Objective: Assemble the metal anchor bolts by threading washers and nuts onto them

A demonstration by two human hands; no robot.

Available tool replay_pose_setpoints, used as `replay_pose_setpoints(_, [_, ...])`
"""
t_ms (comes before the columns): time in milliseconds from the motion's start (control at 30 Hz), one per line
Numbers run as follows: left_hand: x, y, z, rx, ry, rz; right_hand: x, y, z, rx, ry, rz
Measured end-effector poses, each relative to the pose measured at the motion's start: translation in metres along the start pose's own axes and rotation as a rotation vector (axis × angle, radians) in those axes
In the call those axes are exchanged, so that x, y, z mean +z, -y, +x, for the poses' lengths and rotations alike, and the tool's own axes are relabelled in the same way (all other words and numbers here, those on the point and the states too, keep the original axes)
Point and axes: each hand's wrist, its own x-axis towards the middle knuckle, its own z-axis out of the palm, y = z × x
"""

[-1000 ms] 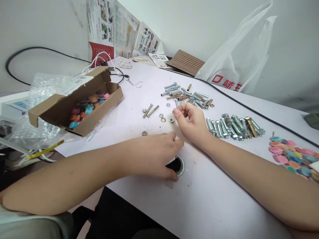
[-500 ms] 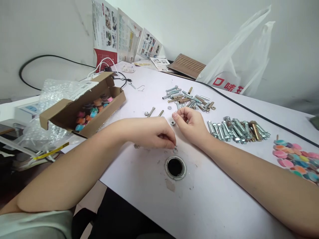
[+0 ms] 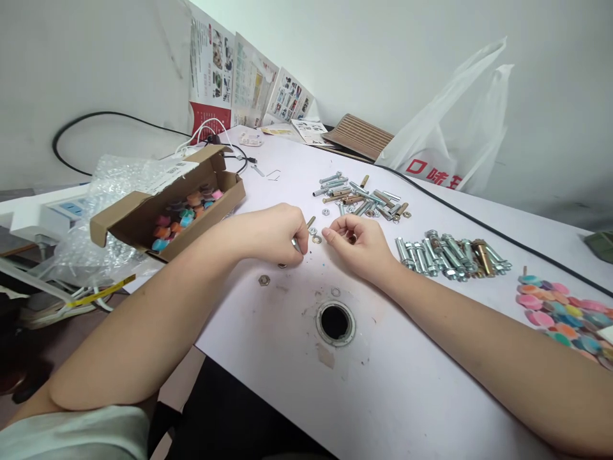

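My left hand (image 3: 280,235) is closed over the table, thumb and forefinger pinched on a silver metal bolt (image 3: 295,245); only its end shows. Just beyond the fingertips lie another bolt (image 3: 311,222), a nut (image 3: 313,231) and a brassy washer (image 3: 317,239). To the right, my right hand (image 3: 361,244) rests with curled fingers, its thumb against the forefinger. A bit of brownish metal shows inside them, too hidden to name. A hex nut (image 3: 264,280) sits below my left wrist. Above the table hole lies a flat washer (image 3: 336,292).
Loose bolts and sleeves (image 3: 364,197) are heaped behind my hands. Assembled expansion bolts (image 3: 450,255) lie in a row to the right, by colourful round pieces (image 3: 555,306). A cardboard box (image 3: 205,223) stands left. The table has a round hole (image 3: 335,322); a black cable (image 3: 479,214) crosses the back.
My left hand has moved up and left, away from the flat washer, which now lies alone above the hole. The loose nut by my right fingertips is no longer visible there.
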Motion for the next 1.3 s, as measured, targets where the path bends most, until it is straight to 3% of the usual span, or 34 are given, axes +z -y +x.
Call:
replay_pose_setpoints(233, [0.013, -0.008, 0.011, 0.039, 0.017, -0.129, -0.004, 0.011, -0.004, 0.050, 0.069, 0.406])
replay_pose_setpoints(333, [0.019, -0.004, 0.019, 0.050, 0.027, -0.218, -0.005, 0.022, -0.007, 0.049, 0.112, 0.456])
replay_pose_setpoints(567, [0.021, 0.000, 0.024, 0.047, 0.046, -0.278, -0.004, 0.024, -0.007, 0.082, 0.045, 0.273])
replay_pose_setpoints(667, [0.019, -0.001, 0.023, 0.027, 0.062, -0.315, -0.006, 0.023, -0.006, 0.095, 0.103, 0.241])
replay_pose_setpoints(867, [0.020, 0.001, 0.024, 0.044, 0.061, -0.364, -0.025, 0.023, -0.002, -0.087, 0.121, -0.097])
replay_pose_setpoints(967, [0.019, 0.002, 0.024, 0.060, 0.064, -0.359, -0.039, 0.025, -0.002, -0.157, 0.397, -0.239])
replay_pose_setpoints(1100, [0.018, 0.001, 0.023, 0.092, 0.069, -0.319, -0.047, 0.024, -0.004, -0.153, 0.774, -0.260])
replay_pose_setpoints(1300, [0.019, -0.001, 0.022, 0.067, 0.078, -0.305, -0.046, 0.022, -0.009, -0.172, 0.915, -0.234])
